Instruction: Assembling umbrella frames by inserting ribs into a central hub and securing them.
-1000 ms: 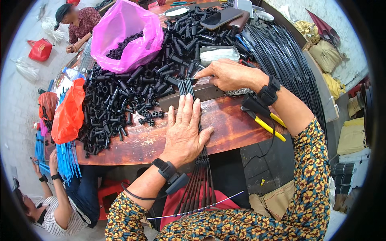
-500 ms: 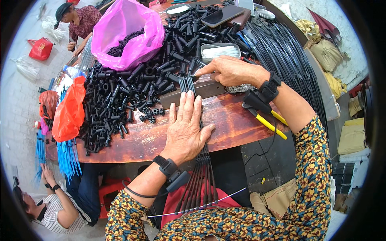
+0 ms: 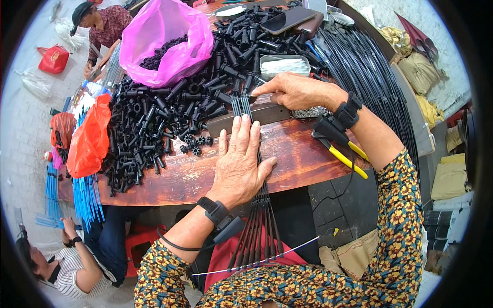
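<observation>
A bundle of thin black rods [image 3: 265, 218] runs from my lap up over the table edge. Dark thicker sleeves sit on their lower ends, where a thin pale rod [image 3: 300, 247] crosses them. My left hand [image 3: 237, 172] lies flat on the bundle, fingers stretched. Beyond its fingertips, the rods' far ends rest across a brown metal bar [image 3: 221, 124]. My right hand [image 3: 305, 95] reaches those ends with its index finger extended and the other fingers curled. Whether something small is inside it is hidden.
Black tubular plastic parts [image 3: 138, 123] are heaped around a pink bag [image 3: 197, 56]. Yellow-handled pliers [image 3: 341, 156] overhang the table's front edge. A tray of white sticks [image 3: 284, 66], a phone [image 3: 287, 19] and long black rods [image 3: 367, 77] lie farther back. Co-workers sit at the left.
My hands stay almost in place; the view shifts slightly. At lower left, a co-worker's hands have moved, now with blue strips spread beside them.
</observation>
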A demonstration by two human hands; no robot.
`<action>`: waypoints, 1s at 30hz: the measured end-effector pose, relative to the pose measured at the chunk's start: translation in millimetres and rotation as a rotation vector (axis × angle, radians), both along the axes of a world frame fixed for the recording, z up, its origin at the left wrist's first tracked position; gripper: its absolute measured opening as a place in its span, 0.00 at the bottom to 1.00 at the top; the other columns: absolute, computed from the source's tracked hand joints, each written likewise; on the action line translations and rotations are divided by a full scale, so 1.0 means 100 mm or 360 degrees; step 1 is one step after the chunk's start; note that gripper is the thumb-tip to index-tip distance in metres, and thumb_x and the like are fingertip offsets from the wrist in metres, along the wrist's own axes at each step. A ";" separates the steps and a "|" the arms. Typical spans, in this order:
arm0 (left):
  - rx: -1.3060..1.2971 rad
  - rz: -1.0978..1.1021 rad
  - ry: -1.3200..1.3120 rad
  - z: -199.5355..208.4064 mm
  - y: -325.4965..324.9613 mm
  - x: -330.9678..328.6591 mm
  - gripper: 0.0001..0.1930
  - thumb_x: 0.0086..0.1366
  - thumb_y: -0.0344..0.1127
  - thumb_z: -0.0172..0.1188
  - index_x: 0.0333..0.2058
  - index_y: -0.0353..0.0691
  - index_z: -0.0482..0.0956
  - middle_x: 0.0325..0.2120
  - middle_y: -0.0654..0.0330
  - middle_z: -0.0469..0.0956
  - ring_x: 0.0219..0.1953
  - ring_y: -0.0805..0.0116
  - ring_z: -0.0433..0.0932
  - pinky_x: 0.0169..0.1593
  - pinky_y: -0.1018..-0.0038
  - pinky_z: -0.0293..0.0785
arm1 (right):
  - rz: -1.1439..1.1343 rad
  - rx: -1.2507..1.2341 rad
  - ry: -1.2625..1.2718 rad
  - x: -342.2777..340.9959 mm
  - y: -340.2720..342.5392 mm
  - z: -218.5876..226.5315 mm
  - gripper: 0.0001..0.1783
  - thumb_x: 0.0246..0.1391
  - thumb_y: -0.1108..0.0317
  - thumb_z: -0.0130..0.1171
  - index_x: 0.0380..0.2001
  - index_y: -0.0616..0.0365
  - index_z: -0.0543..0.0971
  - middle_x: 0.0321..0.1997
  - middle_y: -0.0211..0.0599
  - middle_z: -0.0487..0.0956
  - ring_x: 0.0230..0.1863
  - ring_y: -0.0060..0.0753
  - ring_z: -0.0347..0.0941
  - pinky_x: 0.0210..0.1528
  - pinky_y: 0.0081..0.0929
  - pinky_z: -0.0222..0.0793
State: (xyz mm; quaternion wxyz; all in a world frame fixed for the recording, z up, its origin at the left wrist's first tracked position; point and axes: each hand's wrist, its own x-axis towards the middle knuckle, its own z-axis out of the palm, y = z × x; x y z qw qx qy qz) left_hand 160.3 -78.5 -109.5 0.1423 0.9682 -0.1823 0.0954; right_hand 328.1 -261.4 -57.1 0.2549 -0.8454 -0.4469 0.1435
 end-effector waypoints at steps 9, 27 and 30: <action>-0.0014 0.0006 -0.0023 -0.03 -0.01 0.01 0.41 0.61 0.52 0.58 0.65 0.33 0.54 0.68 0.43 0.48 0.71 0.48 0.45 0.70 0.51 0.39 | -0.0069 -0.0039 -0.0021 -0.04 0.01 0.05 0.25 0.50 0.78 0.47 0.53 0.54 0.78 0.44 0.55 0.80 0.46 0.53 0.77 0.50 0.39 0.70; -0.0018 -0.0008 -0.0008 0.00 -0.01 0.00 0.40 0.63 0.53 0.55 0.66 0.34 0.54 0.68 0.43 0.49 0.71 0.48 0.45 0.70 0.52 0.40 | 0.0037 0.0212 -0.0191 0.17 -0.03 -0.17 0.28 0.43 0.80 0.53 0.49 0.48 0.81 0.31 0.48 0.82 0.32 0.38 0.77 0.39 0.33 0.71; -0.0016 -0.0010 -0.0013 0.01 0.00 0.00 0.40 0.63 0.53 0.55 0.65 0.34 0.54 0.68 0.43 0.49 0.71 0.48 0.45 0.70 0.52 0.40 | 0.0070 0.0362 0.0033 0.20 0.02 -0.21 0.25 0.44 0.79 0.54 0.48 0.50 0.81 0.29 0.46 0.82 0.30 0.33 0.76 0.36 0.30 0.71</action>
